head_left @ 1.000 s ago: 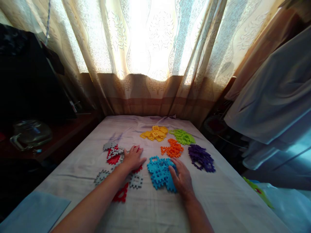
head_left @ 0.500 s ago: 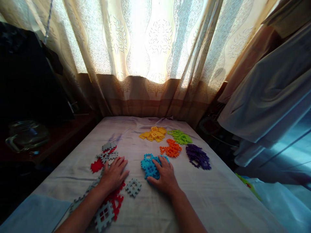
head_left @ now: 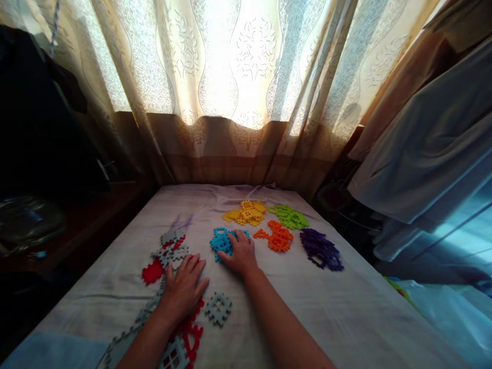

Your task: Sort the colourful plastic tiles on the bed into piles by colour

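My right hand (head_left: 242, 254) rests with spread fingers on a pile of blue interlocking plastic tiles (head_left: 219, 246), covering its right part. To the left, my left hand (head_left: 183, 287) lies flat, fingers stretched out, over a mix of red and grey tiles. From under it show a red tile (head_left: 152, 271), a grey windowed tile (head_left: 175, 354) and a red frame-like tile (head_left: 194, 339). One grey notched square (head_left: 219, 309) lies alone between my two arms. What is directly beneath my left palm is hidden.
Farther back lie separate piles of yellow tiles (head_left: 246, 213), green tiles (head_left: 290, 217), orange tiles (head_left: 280, 239) and purple tiles (head_left: 322, 250). All rest on a pale sheet (head_left: 338, 318). A curtain (head_left: 238, 154) hangs behind; a glass jug (head_left: 31, 220) stands left.
My right hand has pushed the blue tiles away and to the left, widening their distance from the orange pile. My left hand stays over the red and grey tiles. The view has shifted slightly.
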The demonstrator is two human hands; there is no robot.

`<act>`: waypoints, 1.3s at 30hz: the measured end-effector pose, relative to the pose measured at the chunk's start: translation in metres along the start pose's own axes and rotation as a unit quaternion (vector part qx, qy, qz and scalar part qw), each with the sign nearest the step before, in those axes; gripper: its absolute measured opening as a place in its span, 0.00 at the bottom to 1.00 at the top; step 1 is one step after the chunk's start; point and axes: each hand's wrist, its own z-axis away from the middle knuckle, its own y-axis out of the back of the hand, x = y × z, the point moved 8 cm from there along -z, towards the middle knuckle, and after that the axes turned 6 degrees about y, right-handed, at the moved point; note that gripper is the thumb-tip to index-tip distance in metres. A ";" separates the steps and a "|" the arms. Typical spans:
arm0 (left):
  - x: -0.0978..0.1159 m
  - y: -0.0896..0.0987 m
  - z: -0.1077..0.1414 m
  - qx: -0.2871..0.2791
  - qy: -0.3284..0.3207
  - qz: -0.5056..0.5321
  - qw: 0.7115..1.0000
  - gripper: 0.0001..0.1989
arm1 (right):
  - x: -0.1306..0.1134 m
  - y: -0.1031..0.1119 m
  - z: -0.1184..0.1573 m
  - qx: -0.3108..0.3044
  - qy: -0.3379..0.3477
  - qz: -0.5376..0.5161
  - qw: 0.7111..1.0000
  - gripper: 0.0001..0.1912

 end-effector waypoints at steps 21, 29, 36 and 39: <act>-0.006 -0.007 -0.003 0.010 -0.001 0.004 1.000 0.25 | 0.043 0.025 -0.004 0.115 -0.084 0.076 0.987 0.25; -0.003 0.008 0.001 0.041 0.008 0.053 0.998 0.24 | 0.011 0.027 0.041 0.132 0.060 0.037 0.989 0.22; -0.076 0.051 -0.047 0.107 0.034 0.094 0.989 0.25 | -0.057 0.012 0.125 0.037 0.243 -0.059 0.968 0.34; -0.115 0.051 -0.079 0.070 0.079 0.103 0.989 0.28 | -0.086 0.005 0.141 -0.003 0.272 -0.081 0.959 0.47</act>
